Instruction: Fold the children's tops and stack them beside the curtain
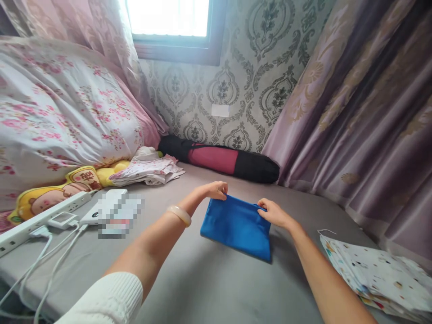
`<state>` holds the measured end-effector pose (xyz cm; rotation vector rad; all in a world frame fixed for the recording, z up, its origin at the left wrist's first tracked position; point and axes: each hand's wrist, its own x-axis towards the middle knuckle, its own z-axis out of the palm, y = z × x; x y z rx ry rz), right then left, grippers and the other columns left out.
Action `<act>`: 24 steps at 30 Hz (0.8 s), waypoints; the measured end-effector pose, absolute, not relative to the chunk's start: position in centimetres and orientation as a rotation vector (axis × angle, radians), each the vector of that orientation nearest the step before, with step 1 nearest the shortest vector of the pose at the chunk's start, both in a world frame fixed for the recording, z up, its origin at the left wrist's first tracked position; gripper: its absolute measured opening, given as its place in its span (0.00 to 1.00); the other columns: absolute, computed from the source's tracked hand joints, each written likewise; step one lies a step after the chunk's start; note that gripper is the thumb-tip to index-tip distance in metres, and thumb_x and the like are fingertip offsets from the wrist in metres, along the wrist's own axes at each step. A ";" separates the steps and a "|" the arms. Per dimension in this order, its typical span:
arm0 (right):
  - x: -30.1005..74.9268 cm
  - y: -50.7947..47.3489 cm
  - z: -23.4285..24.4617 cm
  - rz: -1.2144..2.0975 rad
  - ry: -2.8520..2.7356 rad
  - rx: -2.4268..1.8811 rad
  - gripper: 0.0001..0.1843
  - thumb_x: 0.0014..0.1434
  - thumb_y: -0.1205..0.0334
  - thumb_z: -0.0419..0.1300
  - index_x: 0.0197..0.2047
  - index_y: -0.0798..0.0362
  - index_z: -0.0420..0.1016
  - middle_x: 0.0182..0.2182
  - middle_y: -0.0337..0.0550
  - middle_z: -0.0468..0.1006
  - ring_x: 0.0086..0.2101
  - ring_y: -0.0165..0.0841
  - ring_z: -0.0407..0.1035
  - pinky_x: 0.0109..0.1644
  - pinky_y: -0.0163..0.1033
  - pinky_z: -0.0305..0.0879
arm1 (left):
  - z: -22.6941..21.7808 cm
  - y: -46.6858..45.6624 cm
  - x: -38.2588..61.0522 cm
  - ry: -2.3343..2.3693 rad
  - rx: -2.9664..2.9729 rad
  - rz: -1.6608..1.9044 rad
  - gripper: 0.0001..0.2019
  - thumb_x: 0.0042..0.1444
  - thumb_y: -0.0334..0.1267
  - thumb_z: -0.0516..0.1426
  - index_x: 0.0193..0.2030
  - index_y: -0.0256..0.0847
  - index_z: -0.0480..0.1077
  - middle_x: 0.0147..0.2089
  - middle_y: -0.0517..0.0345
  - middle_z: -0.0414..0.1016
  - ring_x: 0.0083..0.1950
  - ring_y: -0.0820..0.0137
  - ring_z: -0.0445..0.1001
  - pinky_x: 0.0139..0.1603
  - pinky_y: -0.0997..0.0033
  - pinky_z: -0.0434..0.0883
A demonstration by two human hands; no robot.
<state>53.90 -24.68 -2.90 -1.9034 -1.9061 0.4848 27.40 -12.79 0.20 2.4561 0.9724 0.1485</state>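
A folded blue cloth [238, 227] hangs just above the grey bed sheet [209, 279], held up by its two top corners. My left hand [216, 190] pinches the top left corner; a pale bangle sits on that wrist and a white sleeve covers the forearm. My right hand [272, 212] pinches the top right corner. The cloth's lower edge rests near the sheet.
A floral quilt [60, 108] is piled at the left, with a yellow plush toy [50, 191] and folded pale clothes [148, 171] beside it. A white power strip [40, 216] with cables lies at the left. A black-and-pink roll [219, 159] lies by the wall. Patterned white fabric [374, 270] lies at the right, below purple curtains [364, 103].
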 end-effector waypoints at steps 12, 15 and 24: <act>54.1 -25.5 1.1 0.096 -1.780 -1.736 0.14 0.59 0.63 0.55 0.47 0.50 0.77 0.45 0.43 0.81 0.45 0.37 0.73 0.52 0.42 0.66 | 4.1 -12.3 27.3 0.823 2.644 0.644 0.17 0.49 0.29 0.55 0.46 0.38 0.75 0.45 0.56 0.79 0.43 0.68 0.76 0.45 0.74 0.70; 53.0 -25.7 0.2 -0.180 -1.818 -1.780 0.12 0.61 0.65 0.54 0.45 0.51 0.76 0.43 0.44 0.80 0.45 0.38 0.72 0.55 0.44 0.62 | 2.9 -13.0 27.4 0.881 2.764 0.721 0.15 0.51 0.29 0.53 0.44 0.40 0.74 0.43 0.56 0.79 0.44 0.66 0.75 0.48 0.70 0.69; 50.2 -30.1 -4.5 -0.293 -2.011 -1.770 0.14 0.60 0.72 0.50 0.43 0.49 0.73 0.41 0.43 0.78 0.45 0.36 0.68 0.61 0.43 0.53 | -3.1 -17.0 24.5 0.808 2.968 0.622 0.14 0.50 0.25 0.51 0.42 0.43 0.68 0.44 0.54 0.75 0.48 0.64 0.71 0.54 0.64 0.65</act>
